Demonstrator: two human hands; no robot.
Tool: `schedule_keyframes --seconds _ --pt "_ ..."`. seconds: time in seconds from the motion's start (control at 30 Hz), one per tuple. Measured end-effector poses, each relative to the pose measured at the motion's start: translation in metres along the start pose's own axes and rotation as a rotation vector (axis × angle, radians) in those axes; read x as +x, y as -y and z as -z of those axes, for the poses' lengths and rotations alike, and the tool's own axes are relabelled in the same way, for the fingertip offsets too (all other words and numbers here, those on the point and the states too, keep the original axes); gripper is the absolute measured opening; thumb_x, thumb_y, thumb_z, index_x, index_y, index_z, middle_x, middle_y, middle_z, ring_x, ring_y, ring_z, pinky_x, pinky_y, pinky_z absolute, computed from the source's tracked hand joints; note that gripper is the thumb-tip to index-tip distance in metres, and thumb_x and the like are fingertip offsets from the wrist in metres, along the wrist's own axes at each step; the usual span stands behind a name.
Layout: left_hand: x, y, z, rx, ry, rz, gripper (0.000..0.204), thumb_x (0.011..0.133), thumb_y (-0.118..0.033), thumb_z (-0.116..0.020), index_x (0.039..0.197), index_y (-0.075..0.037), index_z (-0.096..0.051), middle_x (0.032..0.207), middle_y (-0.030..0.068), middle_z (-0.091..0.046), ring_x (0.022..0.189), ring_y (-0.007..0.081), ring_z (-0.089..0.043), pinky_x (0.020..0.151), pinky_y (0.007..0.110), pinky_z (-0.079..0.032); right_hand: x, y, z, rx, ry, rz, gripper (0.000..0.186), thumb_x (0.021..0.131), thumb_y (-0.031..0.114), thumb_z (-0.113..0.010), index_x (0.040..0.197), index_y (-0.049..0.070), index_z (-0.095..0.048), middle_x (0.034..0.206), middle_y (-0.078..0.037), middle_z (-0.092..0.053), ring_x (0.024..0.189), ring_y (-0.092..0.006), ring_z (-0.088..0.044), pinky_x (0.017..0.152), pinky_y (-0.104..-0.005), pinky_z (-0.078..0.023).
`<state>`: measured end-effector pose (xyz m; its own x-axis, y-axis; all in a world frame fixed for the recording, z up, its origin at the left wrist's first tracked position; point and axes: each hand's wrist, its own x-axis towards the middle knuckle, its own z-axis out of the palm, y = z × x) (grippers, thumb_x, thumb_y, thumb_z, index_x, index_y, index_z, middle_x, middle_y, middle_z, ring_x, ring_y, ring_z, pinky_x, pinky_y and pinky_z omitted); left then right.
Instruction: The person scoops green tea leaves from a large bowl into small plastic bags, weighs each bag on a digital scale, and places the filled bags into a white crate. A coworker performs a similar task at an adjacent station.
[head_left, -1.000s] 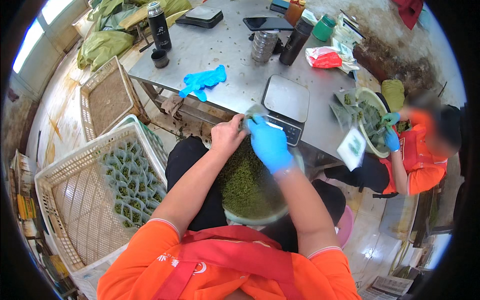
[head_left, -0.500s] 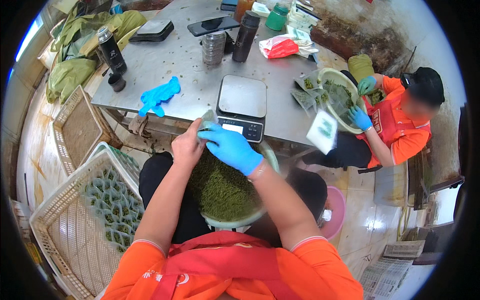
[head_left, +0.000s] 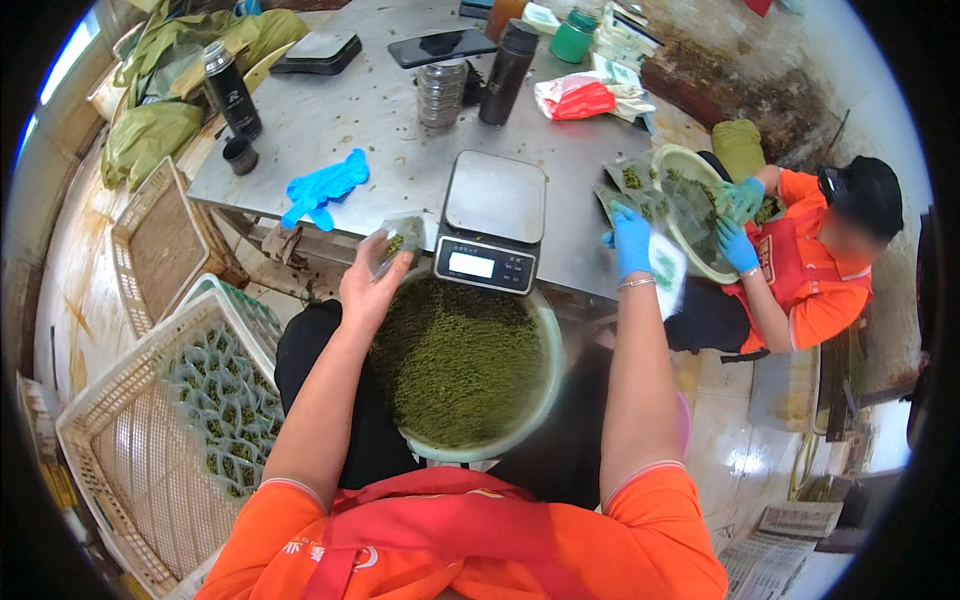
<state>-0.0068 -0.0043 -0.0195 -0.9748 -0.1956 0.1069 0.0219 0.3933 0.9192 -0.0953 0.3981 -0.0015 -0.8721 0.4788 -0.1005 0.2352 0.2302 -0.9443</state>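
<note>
My bare left hand (head_left: 374, 280) is closed on a small clear plastic bag (head_left: 403, 234) with green bits inside, at the table's front edge left of the digital scale (head_left: 492, 210). Below it, a pale green basin (head_left: 549, 385) full of crumbled green plant material (head_left: 465, 370) rests between my legs. My right hand (head_left: 632, 245), in a blue glove, is stretched out to the right. Its fingers touch or nearly touch several filled plastic bags (head_left: 618, 180) beside a co-worker's basin (head_left: 672, 160); whether they grip one is unclear. Nothing lies on the scale's plate.
A co-worker (head_left: 800, 255) with gloved hands sits at the right. On the metal table (head_left: 390, 180) are a blue glove (head_left: 325, 187), dark bottle (head_left: 508, 75), clear jar (head_left: 441, 95), phone (head_left: 442, 47) and black flask (head_left: 232, 92). A crate (head_left: 130, 470) of filled bags (head_left: 225, 405) stands left.
My right hand has left the bag near the scale and swung right to the bags by the co-worker's basin. My left hand keeps its bag. The view has shifted slightly.
</note>
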Motion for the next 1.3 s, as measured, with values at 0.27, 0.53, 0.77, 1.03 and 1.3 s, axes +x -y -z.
schedule_keyframes --seconds 0.27,0.53,0.77,1.03,1.3 --pt "-0.008 0.023 0.015 -0.377 0.003 0.014 0.051 0.089 -0.037 -0.055 0.120 0.004 -0.050 0.117 0.0173 -0.057 0.109 0.0228 -0.053 0.093 0.032 -0.039 -0.146 0.069 -0.078 0.162 0.090 0.396 0.028 0.089 0.005 -0.048 0.114 0.000 -0.059 0.088 -0.009 -0.063 0.053 -0.0087 -0.054 0.050 -0.0229 -0.046" --pt "-0.082 0.015 0.198 -0.044 -0.314 -0.068 0.044 0.094 -0.033 -0.048 0.122 0.001 -0.050 0.114 0.0108 -0.057 0.097 0.0170 -0.054 0.082 0.031 -0.045 -0.197 0.046 -0.106 -0.086 0.357 0.653 0.038 0.087 0.008 -0.048 0.123 -0.004 -0.050 0.124 -0.017 -0.053 0.111 -0.0254 -0.051 0.096 -0.0351 -0.040" --pt "-0.237 0.093 0.385 0.716 -0.656 0.291 0.059 0.088 -0.052 -0.044 0.122 -0.004 -0.049 0.102 0.0249 -0.061 0.095 0.0378 -0.060 0.081 0.042 -0.045 -0.227 -0.002 -0.078 0.060 0.443 0.341 0.031 0.091 0.005 -0.049 0.121 -0.001 -0.053 0.113 -0.008 -0.060 0.072 -0.0096 -0.058 0.065 -0.0235 -0.050" --pt "-0.271 0.197 0.374 0.792 -0.385 0.935 0.065 0.085 -0.050 -0.044 0.127 -0.001 -0.041 0.113 0.0280 -0.056 0.103 0.0402 -0.056 0.091 0.045 -0.040 -0.253 -0.010 -0.092 -0.055 0.649 0.337 0.030 0.091 0.008 -0.050 0.119 0.000 -0.055 0.114 -0.009 -0.061 0.070 -0.0101 -0.059 0.064 -0.0241 -0.050" --pt "-0.260 0.179 0.364 0.589 -0.284 0.737 0.095 0.074 -0.056 -0.061 0.139 0.001 -0.024 0.131 0.0265 -0.043 0.123 0.0339 -0.043 0.102 0.038 -0.033 -0.253 -0.068 -0.083 -0.564 0.675 0.416 0.043 0.080 0.020 -0.063 0.119 0.004 -0.056 0.114 -0.019 -0.059 0.100 -0.0304 -0.060 0.087 -0.0365 -0.046"
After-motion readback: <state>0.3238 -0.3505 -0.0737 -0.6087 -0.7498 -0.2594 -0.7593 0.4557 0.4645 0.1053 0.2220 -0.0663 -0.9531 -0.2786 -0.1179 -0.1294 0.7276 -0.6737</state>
